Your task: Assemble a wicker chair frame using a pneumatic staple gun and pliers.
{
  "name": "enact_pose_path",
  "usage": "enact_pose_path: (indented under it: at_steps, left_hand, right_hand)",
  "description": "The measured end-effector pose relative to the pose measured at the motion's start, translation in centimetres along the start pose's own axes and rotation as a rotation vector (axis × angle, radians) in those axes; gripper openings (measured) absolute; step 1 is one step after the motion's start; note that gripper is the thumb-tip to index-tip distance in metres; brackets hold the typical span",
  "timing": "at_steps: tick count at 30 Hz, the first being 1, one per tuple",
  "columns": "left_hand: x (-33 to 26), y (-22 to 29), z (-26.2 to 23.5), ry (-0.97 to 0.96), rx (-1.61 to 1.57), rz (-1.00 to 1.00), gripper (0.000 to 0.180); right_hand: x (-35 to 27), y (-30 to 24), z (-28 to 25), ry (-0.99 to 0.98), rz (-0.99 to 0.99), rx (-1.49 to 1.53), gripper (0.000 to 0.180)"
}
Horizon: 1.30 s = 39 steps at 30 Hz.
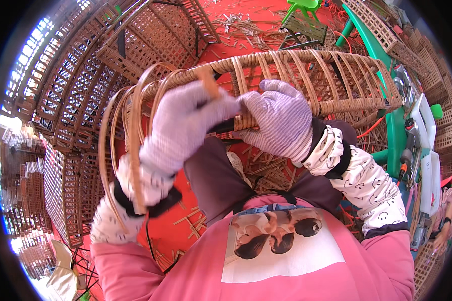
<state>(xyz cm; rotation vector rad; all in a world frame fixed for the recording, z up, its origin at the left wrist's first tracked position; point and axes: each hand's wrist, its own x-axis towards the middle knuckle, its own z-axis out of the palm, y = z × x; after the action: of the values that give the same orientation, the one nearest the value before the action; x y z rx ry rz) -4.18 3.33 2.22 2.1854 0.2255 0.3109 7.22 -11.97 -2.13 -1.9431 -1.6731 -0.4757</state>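
My left hand [183,123] pinching a rattan strip [135,150], my right hand [281,123] clamped on one woven rattan frame [336,75] at its wrapped lower edge, lattice panels [70,100] crowding left, red floor [236,15] open beyond.

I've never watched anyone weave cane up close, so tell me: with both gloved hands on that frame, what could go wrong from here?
1. The long loose cane strips arc beside the left hand; they might spring back or snag the sleeve.
2. The woven frame seems steadied only by the right hand and the lap, so it could twist or slip.
3. Cane offcuts litter the red floor, an apparent slipping hazard.
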Motion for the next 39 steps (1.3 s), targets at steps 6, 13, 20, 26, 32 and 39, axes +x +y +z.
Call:
enact_pose_path:
  at_steps: [6,13,20,26,32,39]
  left_hand:
    - [-5.5,-2.3,3.5,0.137,0.333,0.606,0.019]
    - [-5.8,-4.2,3.3,0.135,0.776,0.772,0.024]
    - [-0.2,-2.2,-2.1,-0.242,0.569,0.113,0.021]
    - [3.7,-6.0,-1.8,-0.655,0.611,0.293,0.022]
    - [-0.1,-1.5,-1.3,-0.176,0.020,0.011,0.017]
    - [-2.3,-2.4,-0.3,-0.037,0.399,0.666,0.033]
  right_hand:
    - [0.4,0.2,-1.4,-0.156,-0.051,0.089,0.034]
    - [0.5,-0.3,-0.1,-0.238,-0.086,-0.087,0.039]
    - [0.2,-0.7,0.7,-0.062,-0.163,-0.272,0.041]
    - [0.1,-0.9,2.1,0.008,-0.173,-0.355,0.039]
    - [-0.2,-0.6,1.7,0.024,-0.159,-0.335,0.029]
    - [-0.7,-0.8,-0.9,0.053,-0.045,-0.261,0.049]
